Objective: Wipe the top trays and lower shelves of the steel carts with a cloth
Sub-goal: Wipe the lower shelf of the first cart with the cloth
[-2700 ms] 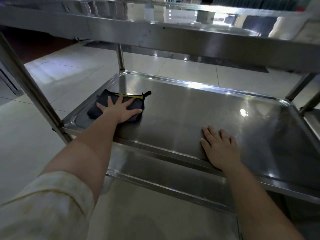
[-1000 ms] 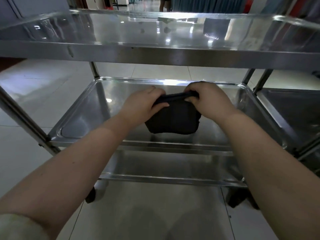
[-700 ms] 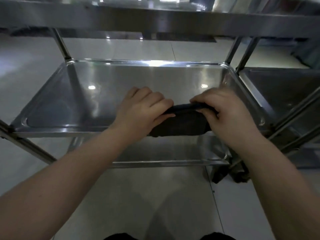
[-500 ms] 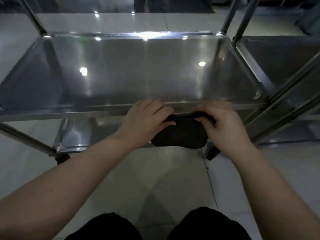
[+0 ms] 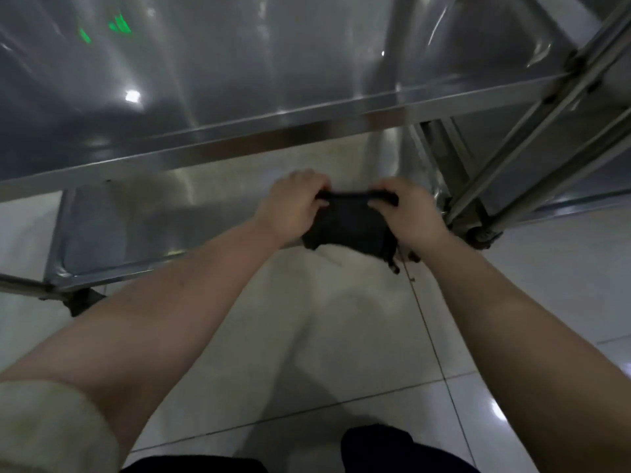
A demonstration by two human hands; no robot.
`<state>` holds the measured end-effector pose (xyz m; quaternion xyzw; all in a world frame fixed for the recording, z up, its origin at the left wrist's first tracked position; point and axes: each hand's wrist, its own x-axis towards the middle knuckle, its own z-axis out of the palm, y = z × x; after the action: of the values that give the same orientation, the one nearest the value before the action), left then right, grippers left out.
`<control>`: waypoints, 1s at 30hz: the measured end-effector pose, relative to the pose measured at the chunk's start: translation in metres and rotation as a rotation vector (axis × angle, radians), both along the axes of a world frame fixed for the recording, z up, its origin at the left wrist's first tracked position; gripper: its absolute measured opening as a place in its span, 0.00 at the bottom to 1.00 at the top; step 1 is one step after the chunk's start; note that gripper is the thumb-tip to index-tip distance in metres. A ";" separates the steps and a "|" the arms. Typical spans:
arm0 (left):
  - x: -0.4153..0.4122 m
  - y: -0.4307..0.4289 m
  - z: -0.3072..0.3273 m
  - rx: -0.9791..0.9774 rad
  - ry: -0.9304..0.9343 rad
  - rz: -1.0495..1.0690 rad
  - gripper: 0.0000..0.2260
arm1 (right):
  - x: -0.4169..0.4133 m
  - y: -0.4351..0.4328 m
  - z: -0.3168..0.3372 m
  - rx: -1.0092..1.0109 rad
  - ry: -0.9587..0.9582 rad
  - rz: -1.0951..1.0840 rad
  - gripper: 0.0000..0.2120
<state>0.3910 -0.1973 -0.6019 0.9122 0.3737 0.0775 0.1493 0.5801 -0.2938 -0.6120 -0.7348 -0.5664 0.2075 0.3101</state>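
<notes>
One cloth (image 5: 348, 227) gripped by left hand (image 5: 293, 204), right hand (image 5: 411, 213), fingers curled; seemingly two shelves (image 5: 273, 131).

No text, label, brand or number can be read anywhere. The green marks (image 5: 119, 26) reflected in the steel shelf (image 5: 239, 80) are too blurred to tell whether they are a sign.

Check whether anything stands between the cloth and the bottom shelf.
Nothing visible does. The left hand and right hand hold the dark cloth right at the bottom shelf's near edge, below the front rim of the shelf above.
</notes>
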 end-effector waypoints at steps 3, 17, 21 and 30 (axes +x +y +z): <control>0.027 0.022 0.012 0.208 -0.146 0.111 0.12 | 0.024 0.031 0.020 0.268 -0.137 -0.033 0.10; 0.028 0.014 -0.126 0.120 -0.215 -0.021 0.14 | 0.038 0.002 -0.109 -0.034 -0.388 -0.037 0.14; -0.013 0.054 -0.132 0.202 -0.032 0.348 0.19 | 0.016 0.041 -0.109 -0.168 -0.390 -0.041 0.19; -0.062 0.092 -0.164 0.147 0.193 0.381 0.26 | 0.000 0.097 -0.144 -0.446 -0.573 0.049 0.29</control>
<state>0.3291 -0.1048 -0.7657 0.8367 0.5452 0.0435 0.0286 0.5799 -0.1965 -0.7558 -0.7988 -0.5887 0.1190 -0.0342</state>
